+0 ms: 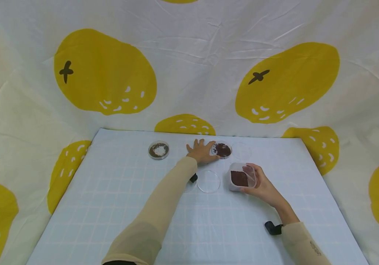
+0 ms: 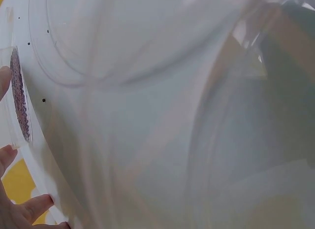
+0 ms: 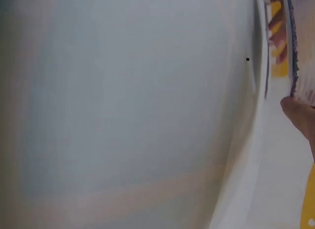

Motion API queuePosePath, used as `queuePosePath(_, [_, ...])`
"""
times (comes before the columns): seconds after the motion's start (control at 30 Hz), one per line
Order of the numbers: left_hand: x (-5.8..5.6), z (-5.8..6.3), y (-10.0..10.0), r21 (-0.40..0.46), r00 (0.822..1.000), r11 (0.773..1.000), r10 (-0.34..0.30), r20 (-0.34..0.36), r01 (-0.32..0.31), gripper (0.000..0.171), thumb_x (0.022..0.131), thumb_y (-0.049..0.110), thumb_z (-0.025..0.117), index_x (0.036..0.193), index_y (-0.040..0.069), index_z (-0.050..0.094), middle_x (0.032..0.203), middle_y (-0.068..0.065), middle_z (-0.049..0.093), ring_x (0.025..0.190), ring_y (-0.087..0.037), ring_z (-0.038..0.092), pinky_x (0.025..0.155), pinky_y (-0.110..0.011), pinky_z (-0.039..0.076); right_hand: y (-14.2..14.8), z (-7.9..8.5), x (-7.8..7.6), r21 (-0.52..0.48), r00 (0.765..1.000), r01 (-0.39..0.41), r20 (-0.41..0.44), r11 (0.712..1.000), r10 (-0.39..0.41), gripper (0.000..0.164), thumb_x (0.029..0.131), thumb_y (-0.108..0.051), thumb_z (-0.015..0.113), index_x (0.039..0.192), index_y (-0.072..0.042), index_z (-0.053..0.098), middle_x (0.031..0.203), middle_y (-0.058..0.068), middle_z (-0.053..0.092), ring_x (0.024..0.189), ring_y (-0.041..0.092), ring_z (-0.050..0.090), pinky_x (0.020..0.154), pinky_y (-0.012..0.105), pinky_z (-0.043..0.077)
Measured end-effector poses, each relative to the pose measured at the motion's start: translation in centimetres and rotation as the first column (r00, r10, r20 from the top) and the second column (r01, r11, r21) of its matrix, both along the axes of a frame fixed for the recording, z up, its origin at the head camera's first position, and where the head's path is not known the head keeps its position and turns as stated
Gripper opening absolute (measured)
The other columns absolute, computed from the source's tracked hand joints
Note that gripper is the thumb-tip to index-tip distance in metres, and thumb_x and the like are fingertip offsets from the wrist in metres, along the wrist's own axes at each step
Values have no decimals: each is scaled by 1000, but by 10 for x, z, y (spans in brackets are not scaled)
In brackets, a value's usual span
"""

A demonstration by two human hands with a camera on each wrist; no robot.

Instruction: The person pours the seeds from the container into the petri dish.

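My left hand (image 1: pixel 200 151) holds a clear petri dish (image 1: pixel 223 150) of dark brown granules between thumb and forefinger, its other fingers spread. In the left wrist view, the dish (image 2: pixel 20 96) shows edge-on at the far left, fingertips at its rim. My right hand (image 1: pixel 262 187) grips a clear square plastic tub (image 1: pixel 235 188) around its right side. Dark brown granules (image 1: pixel 239 178) lie inside the tub, which is tilted. Only the tub's edge (image 3: pixel 295 56) and part of that hand (image 3: pixel 299 115) show in the right wrist view.
Another petri dish (image 1: pixel 158 150) with brown granules and a white patch stands at the back left. A clear round lid or dish (image 1: pixel 208 182) lies in the middle, another (image 1: pixel 241 151) at the back right. My left sleeve partly covers a third (image 1: pixel 190 187). Stray dark grains (image 2: pixel 44 100) dot the cloth.
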State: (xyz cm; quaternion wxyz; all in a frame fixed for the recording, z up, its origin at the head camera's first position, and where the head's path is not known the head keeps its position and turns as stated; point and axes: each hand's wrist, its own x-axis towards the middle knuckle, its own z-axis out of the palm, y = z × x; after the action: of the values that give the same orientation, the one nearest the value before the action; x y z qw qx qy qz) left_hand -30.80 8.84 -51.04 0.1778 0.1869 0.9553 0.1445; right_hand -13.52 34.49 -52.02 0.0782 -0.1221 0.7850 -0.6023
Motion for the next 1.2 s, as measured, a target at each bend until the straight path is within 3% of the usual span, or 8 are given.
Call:
queuePosePath(0.27, [0,0,0,-9,1000,1000,-4,-2,4,80,91,72,52,158,42,22,163,-13,18,150,-42,7,108,-75,7,2,1,8,55,999,-29,30,998,27,95,81,-8,85,151,-11,21,155,19,31,146,36,21,104,11,29])
queuePosePath(0.5, [-4,-6,1,-11,1000,1000,-3,-8,3,81,90,74,51,158,43,22,163,-13,19,150,-42,7,108,-75,7,7,1,9,89,996,-39,78,995,32,96,81,-12,86,151,-12,20,155,19,30,145,35,20,100,10,31])
queuePosePath(0.63, [-6,-9,2,-7,1000,1000,1,-8,-1,81,89,74,52,158,43,23,163,-13,19,150,-42,6,108,-76,6,10,-1,8,114,994,-35,107,993,23,95,81,-14,85,151,-15,21,154,17,30,143,35,23,108,34,35])
queuePosePath(0.77, [-6,-9,2,1,1000,1000,6,-9,-6,82,88,74,54,158,43,24,163,-14,19,149,-42,7,108,-76,6,12,-3,8,158,991,-21,131,987,0,96,82,-16,85,153,-17,20,152,16,31,138,37,29,105,64,30])
queuePosePath(0.93, [-6,-9,2,4,1000,1000,7,-15,-7,82,88,74,54,158,42,25,162,-14,20,149,-43,9,107,-76,7,13,1,8,152,989,-45,144,987,23,103,82,-15,85,157,-15,15,156,18,25,142,41,22,106,71,23])
queuePosePath(1.07, [-6,-9,2,-4,1000,1000,5,-15,-5,82,88,74,54,158,42,25,162,-14,20,149,-43,9,107,-76,8,16,7,8,118,988,-47,152,992,28,105,81,-13,85,158,-12,13,163,19,14,148,44,5,109,67,20])
queuePosePath(1.2, [-7,-11,3,-10,1000,1000,5,-17,-5,82,88,75,54,157,43,25,162,-14,20,149,-43,9,107,-76,8,20,12,7,100,988,-30,153,995,14,101,84,-10,81,158,-9,13,163,20,17,148,46,4,109,66,17])
